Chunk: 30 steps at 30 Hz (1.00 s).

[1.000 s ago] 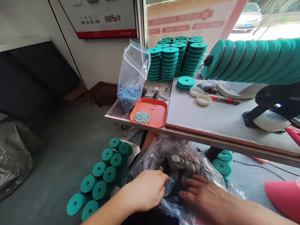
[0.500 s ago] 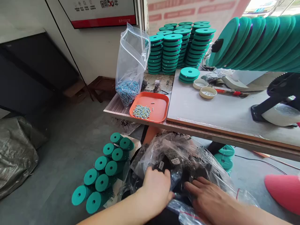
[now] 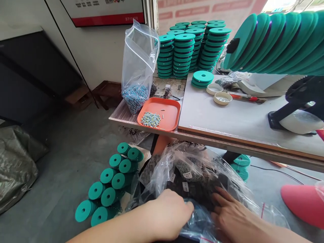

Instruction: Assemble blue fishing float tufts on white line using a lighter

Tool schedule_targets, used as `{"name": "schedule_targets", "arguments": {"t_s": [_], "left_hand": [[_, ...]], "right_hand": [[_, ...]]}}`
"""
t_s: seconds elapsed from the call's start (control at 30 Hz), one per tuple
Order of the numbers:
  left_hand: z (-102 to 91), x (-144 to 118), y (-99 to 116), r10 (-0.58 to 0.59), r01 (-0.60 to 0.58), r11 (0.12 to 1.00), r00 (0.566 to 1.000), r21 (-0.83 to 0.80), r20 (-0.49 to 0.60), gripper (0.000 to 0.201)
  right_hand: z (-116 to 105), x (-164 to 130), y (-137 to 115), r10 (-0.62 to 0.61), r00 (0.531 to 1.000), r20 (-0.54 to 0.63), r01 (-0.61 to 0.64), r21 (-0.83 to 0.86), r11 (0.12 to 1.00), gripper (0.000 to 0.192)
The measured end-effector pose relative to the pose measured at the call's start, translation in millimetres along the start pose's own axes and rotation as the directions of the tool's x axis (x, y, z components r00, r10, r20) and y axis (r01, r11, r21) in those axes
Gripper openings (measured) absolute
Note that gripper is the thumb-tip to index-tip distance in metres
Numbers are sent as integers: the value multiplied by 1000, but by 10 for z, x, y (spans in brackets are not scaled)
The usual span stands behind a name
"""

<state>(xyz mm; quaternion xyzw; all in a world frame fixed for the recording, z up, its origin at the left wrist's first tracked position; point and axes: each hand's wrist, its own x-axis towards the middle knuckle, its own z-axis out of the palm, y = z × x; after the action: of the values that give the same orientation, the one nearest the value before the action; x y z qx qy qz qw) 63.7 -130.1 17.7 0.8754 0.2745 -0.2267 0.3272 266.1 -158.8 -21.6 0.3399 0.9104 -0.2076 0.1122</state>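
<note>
A large clear plastic bag lies open at my lap, below the table edge. Inside are dark packets with white labels and a small bag of grey-green bits. My left hand is closed at the near side, its fingers curled round a bluish clear plastic bag; the fingertips are mostly hidden. To the right, my right hand has its fingers stretched out and apart, resting against the dark contents and the plastic.
On the table stand stacked green spools, an orange tray of small pieces and a zip bag. More spools stand on the floor at left. A rack of green discs overhangs the right.
My left hand has drawn back toward me and closed on the bluish plastic. My right hand has shifted slightly right. The labelled packets lie more exposed, and the view has shifted a little.
</note>
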Motion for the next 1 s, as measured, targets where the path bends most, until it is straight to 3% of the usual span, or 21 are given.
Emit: {"name": "schedule_targets", "arguments": {"t_s": [0.1,0.17,0.23,0.33,0.47,0.53,0.67,0.83,0.9,0.93,0.97,1.0], "left_hand": [[-100,136,-111,28,-21,994,997,-105,66,41],[-168,292,-215,131,-113,972,989,-207,74,39],[-203,478,-289,191,-184,943,982,-277,-2,38],[-160,731,-281,45,-85,965,986,-250,-163,38],[-26,933,-175,-176,102,976,892,-193,-416,37],[14,1013,-153,-191,117,977,857,-181,-479,30],[27,1135,-161,-170,91,981,828,-170,-534,16],[-111,909,-109,-201,70,969,776,-235,-598,10],[-260,676,-76,-260,56,947,714,-317,-650,13],[-349,548,-64,-305,13,918,663,-397,-684,12],[-440,422,-57,-332,-42,890,620,-454,-710,12],[-527,306,-55,-333,-90,873,606,-479,-722,12]], "right_hand": [[203,-5,14,32,999,-14,-33,-161,986,12],[275,-23,11,41,991,-129,-68,-213,975,11],[297,-36,-4,28,964,-263,-91,-233,968,10],[278,-24,-34,-2,923,-385,-99,-242,965,9],[259,28,-52,-16,913,-407,-86,-231,969,11],[263,49,-52,-6,917,-399,-90,-223,971,11],[276,56,-46,27,937,-348,-106,-210,972,11],[363,65,-31,26,924,-382,-91,-153,984,11],[353,90,-31,17,931,-363,-71,-134,988,11],[306,104,-31,14,943,-333,-56,-119,991,11],[221,115,-28,13,957,-291,-42,-92,995,11],[98,124,-22,22,971,-239,-34,-46,998,11]]}}
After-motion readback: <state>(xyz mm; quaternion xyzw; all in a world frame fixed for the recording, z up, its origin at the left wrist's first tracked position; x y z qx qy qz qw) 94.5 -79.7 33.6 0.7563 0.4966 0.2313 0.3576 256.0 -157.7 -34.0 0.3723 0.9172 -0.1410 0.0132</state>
